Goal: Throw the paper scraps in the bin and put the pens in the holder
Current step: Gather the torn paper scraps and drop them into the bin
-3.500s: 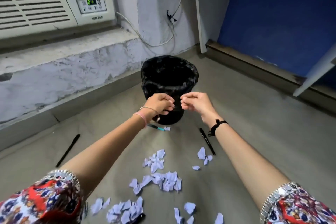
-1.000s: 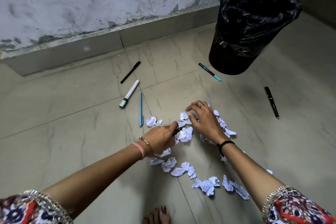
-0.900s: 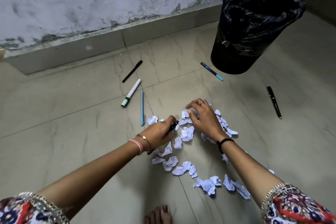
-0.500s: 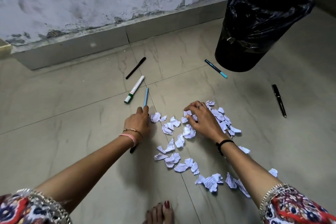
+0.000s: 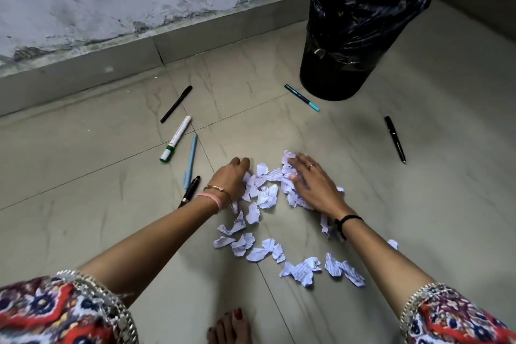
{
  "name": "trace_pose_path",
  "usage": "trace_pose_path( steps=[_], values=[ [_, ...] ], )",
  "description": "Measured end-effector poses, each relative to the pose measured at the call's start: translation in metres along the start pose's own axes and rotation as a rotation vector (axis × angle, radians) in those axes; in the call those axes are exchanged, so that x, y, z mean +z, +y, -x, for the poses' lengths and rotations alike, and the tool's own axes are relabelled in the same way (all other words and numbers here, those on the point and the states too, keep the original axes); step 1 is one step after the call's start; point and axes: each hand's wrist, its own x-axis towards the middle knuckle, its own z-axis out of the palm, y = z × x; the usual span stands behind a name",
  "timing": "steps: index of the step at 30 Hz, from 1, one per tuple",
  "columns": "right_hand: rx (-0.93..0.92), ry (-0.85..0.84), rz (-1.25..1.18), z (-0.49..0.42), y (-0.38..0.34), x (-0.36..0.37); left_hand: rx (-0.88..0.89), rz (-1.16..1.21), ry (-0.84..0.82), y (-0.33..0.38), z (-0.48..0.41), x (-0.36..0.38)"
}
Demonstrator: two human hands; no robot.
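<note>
White, crumpled paper scraps [image 5: 268,195] lie scattered over the grey tiled floor [image 5: 83,218], the nearest loose ones low in the frame between the two forearms and just above a bare foot [image 5: 229,327] at the bottom edge. Higher, at the centre of the frame, both hands press on the densest part of the heap: the left hand [image 5: 231,179] curls over its left side with the fingers bent down among the pieces, though whether they actually pinch any is hidden; the right hand [image 5: 312,181] lies spread and flat on the right side, fingers open, closed on nothing. Just left of the left wrist a dark pen [image 5: 191,190] rests on the tile, its top end beside a pale blue pen [image 5: 190,162]; above these lie a white marker with a green cap [image 5: 176,138] and a thin black pen [image 5: 176,103]. Further up and right, a teal-tipped pen [image 5: 301,97] lies close to the base of the bin [image 5: 360,22], which stands lined with a black bag in the upper right, and another black pen [image 5: 394,138] lies apart at right. No holder shows. From here the likely trouble is a two-handed scoop shedding light pieces on the way to the bin, since they are small and loose, or a sweep knocking the nearby pens so they roll off.
</note>
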Motion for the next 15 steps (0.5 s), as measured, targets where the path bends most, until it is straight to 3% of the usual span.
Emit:
trace_pose_path(
  steps=[5,10,15],
  values=[
    [-0.047,-0.005,-0.122,0.028,-0.010,-0.003,0.179,0.093,-0.068,0.028,0.000,0.001],
    [-0.029,0.030,0.049,0.042,0.015,-0.049,0.196,-0.065,-0.088,0.028,0.006,-0.019],
    [-0.016,-0.210,0.274,0.064,0.038,-0.077,0.193,-0.195,-0.236,0.014,0.016,-0.041]
  ],
)
